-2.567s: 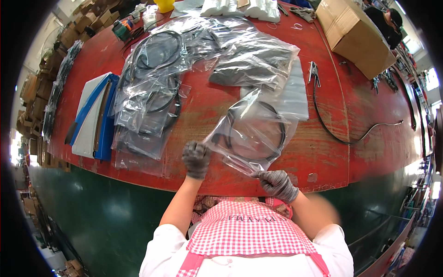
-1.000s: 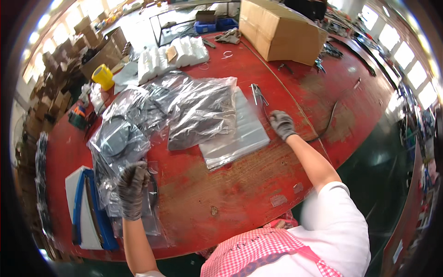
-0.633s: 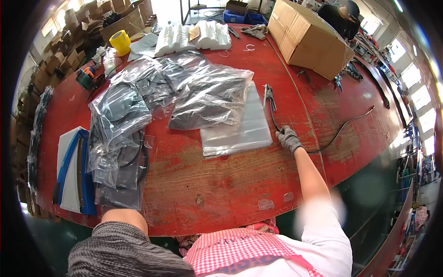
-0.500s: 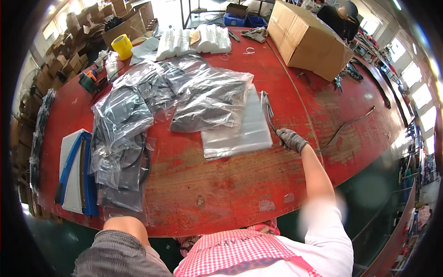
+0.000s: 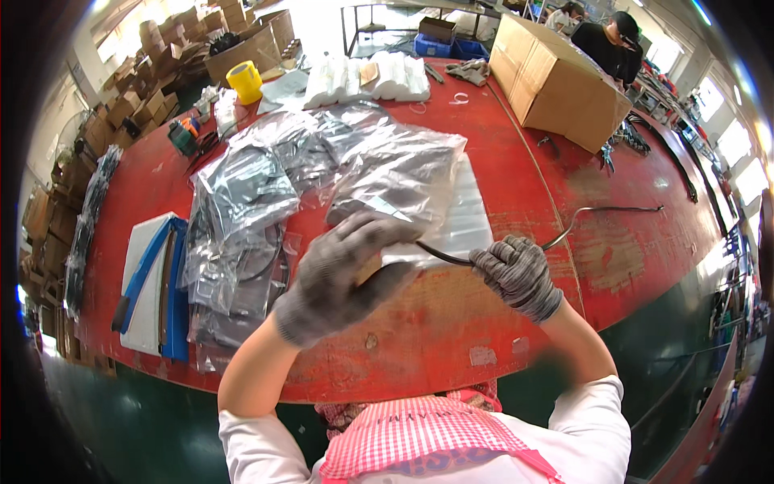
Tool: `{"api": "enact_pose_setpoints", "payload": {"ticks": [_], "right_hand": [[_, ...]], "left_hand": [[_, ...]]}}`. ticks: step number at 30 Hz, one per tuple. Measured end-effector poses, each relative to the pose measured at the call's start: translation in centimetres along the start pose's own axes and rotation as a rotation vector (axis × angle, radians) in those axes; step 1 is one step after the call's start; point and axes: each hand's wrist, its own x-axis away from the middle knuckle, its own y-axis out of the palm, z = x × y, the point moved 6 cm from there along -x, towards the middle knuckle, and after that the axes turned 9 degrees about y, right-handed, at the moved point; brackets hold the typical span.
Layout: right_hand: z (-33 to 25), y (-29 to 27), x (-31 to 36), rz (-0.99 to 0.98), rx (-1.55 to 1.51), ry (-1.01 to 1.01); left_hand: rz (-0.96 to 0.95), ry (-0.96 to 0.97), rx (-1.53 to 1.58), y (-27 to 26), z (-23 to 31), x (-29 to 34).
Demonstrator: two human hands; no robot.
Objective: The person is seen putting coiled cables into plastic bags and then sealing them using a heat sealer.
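My right hand [image 5: 518, 276], in a grey knit glove, is closed around a thin dark cable [image 5: 448, 258]. One length of cable trails right from the fist across the red table; the other runs left to my left hand [image 5: 347, 270]. That hand wears the same kind of glove. Its thumb stands apart from the curved fingers, which cover part of the cable. Just beyond them shows a flat, shiny piece [image 5: 387, 208], apparently at the cable's end. Under and behind the hands lie a stack of clear plastic bags [image 5: 474, 211] and a filled clear bag [image 5: 403, 165].
Several bagged dark cables [image 5: 246, 189] cover the table's left half, beside a blue-and-white tray-like holder [image 5: 176, 298]. Farther back are a yellow tape roll [image 5: 244, 81], white plastic rolls [image 5: 367, 79] and a glove [image 5: 468, 72]. A large carton [image 5: 556, 85] stands back right, near another person.
My left hand has come up over the table to the cable's left part. The right hand has stayed closed on the cable, with its knuckles turned up. The view has shifted slightly.
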Motion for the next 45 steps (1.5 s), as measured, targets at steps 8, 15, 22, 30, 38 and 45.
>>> {"api": "enact_pose_setpoints", "payload": {"ticks": [8, 15, 22, 30, 38, 45], "right_hand": [[-4.7, 3.9, -0.6, -0.029, -0.216, 0.107], [-6.0, 7.6, -1.1, -0.326, -0.262, 0.151], [-8.6, 9.4, -1.4, -0.666, -0.266, 0.026], [0.3, 7.9, 4.0, -0.197, -0.229, 0.286], [2.3, 10.4, 12.3, -0.429, -0.12, 0.192], [-10.6, 3.9, -2.3, -0.064, -0.458, 0.014]], "left_hand": [[-0.176, -1.103, 1.108, 11.8, -6.4, 10.6], [-0.218, -1.339, 1.079, 9.7, -7.6, 14.5], [-0.32, -1.05, 0.968, 10.1, -7.2, 16.3], [0.408, -0.954, 1.158, -4.0, -10.0, 21.8], [0.583, -0.79, 0.983, -10.2, -10.0, 22.4], [-0.171, -0.917, 0.582, 4.6, -4.6, 13.5]]}}
